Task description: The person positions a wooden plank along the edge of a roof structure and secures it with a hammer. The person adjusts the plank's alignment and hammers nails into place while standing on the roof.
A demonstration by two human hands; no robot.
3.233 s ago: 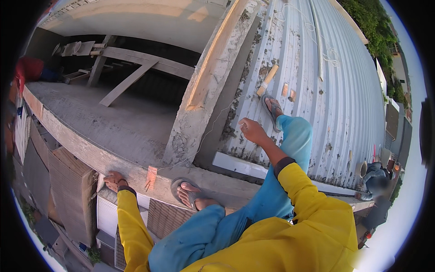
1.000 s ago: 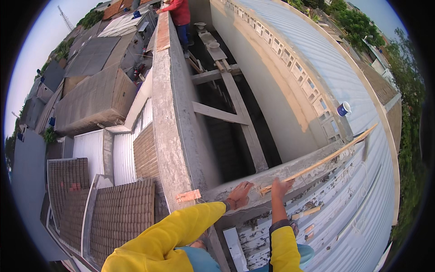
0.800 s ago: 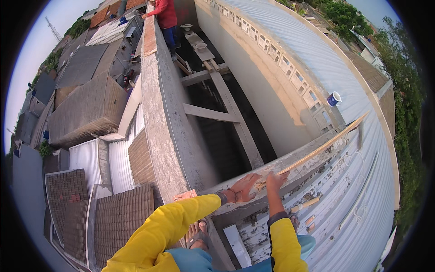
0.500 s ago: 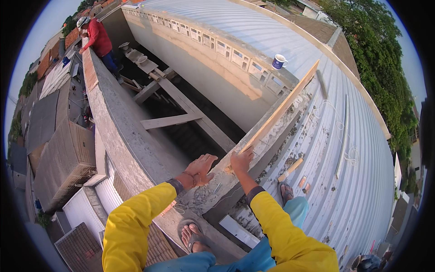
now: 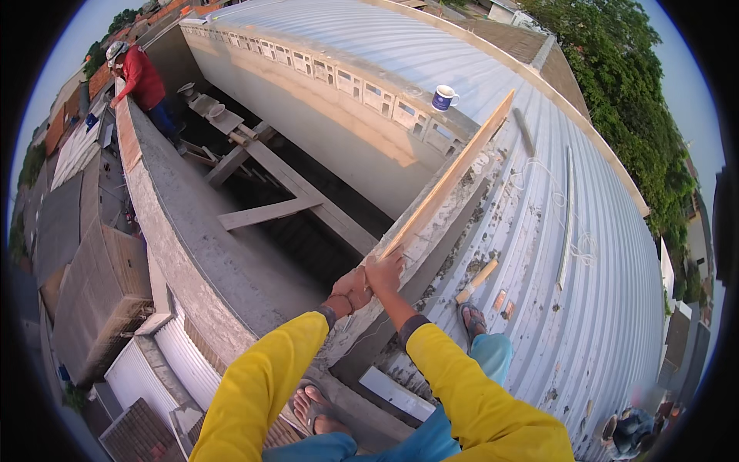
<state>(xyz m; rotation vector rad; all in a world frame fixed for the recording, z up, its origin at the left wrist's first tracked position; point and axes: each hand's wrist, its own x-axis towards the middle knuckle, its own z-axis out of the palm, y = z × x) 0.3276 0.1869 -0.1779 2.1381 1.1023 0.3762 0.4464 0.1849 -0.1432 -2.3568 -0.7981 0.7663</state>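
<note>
A long, straight wooden board (image 5: 454,181) lies along the inner edge of a rough concrete wall top (image 5: 440,223). My right hand (image 5: 385,273) is closed over its near end. Pressed up beside it, my left hand (image 5: 352,289) bends its fingers round the same end at the wall's edge; its fingertips are partly hidden. A blue-and-white mug (image 5: 444,98) stands on the ledge near the board's far end.
Left of the wall is a deep opening crossed by planks (image 5: 269,213). To the right lie corrugated metal roofing (image 5: 608,254), a wood-handled tool (image 5: 477,280) and loose string (image 5: 585,248). A person in red (image 5: 142,81) leans over the far left wall.
My left hand, open and apart before, has moved right and closed in beside my right hand. My right hand stays at the board's near end. The whole view has shifted slightly.
</note>
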